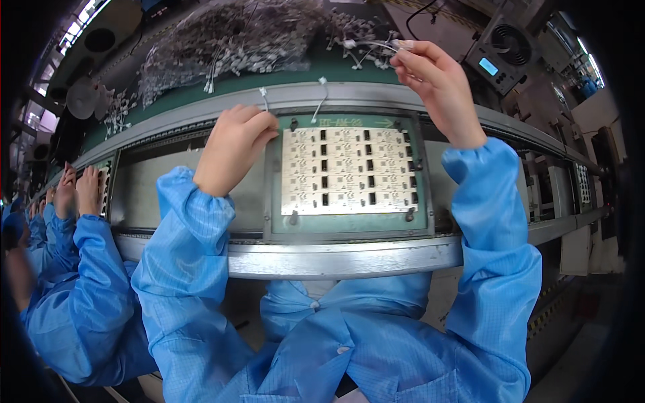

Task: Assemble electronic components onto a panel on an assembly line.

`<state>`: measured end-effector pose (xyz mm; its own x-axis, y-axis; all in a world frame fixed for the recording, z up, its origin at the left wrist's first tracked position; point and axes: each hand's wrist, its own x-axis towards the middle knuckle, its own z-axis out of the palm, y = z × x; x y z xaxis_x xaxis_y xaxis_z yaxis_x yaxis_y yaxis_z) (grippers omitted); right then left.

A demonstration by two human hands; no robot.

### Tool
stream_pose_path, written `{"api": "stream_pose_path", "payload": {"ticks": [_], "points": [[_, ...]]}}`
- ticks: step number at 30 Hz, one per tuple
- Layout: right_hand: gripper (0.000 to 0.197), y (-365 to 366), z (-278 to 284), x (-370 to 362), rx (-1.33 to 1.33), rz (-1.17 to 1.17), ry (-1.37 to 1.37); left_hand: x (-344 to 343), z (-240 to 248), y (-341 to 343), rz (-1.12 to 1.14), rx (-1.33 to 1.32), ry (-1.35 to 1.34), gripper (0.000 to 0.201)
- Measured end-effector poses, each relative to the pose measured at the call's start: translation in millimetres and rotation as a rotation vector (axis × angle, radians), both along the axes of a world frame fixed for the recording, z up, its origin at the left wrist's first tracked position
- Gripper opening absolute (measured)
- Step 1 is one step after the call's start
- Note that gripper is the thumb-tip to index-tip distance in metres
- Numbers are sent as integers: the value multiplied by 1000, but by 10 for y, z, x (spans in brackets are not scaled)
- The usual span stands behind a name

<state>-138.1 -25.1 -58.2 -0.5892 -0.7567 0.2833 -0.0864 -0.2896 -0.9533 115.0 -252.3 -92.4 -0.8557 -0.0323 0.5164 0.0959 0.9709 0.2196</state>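
My right hand (440, 87) is raised beyond the far rail, thumb and fingers pinched on a thin white cable (373, 43) that runs left to a small white connector. My left hand (235, 149) hovers at the left edge of a green fixture board (349, 225), its fingers curled together. Whatever those fingers may hold is hidden. Just past them, a short white cable (264, 95) lies across the far rail, and a second connector cable (320, 94) rests to its right. The fixture carries a panel of white circuit boards (346, 171) with black components.
A large heap of white connector cables (242, 37) on clear plastic covers the green bench beyond the rail. At far right stands a fan unit (507, 50) with a lit screen. A metal rail (342, 260) runs before me. Co-workers in blue sleeves (94, 295) work on the left.
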Motion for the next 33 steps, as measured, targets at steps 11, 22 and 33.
{"api": "stream_pose_path", "payload": {"ticks": [11, 22, 33], "points": [[10, 65, -109, 476, -15, -9, 276, -41, -214, 49, -10, 138, -18, 7], [27, 221, -130, 334, 26, -101, 274, -31, -235, 169, 133, 95, -20, 6], [27, 342, -38, 124, 106, -87, 270, 34, -30, 190, 154, 26, -99, 6]]}}
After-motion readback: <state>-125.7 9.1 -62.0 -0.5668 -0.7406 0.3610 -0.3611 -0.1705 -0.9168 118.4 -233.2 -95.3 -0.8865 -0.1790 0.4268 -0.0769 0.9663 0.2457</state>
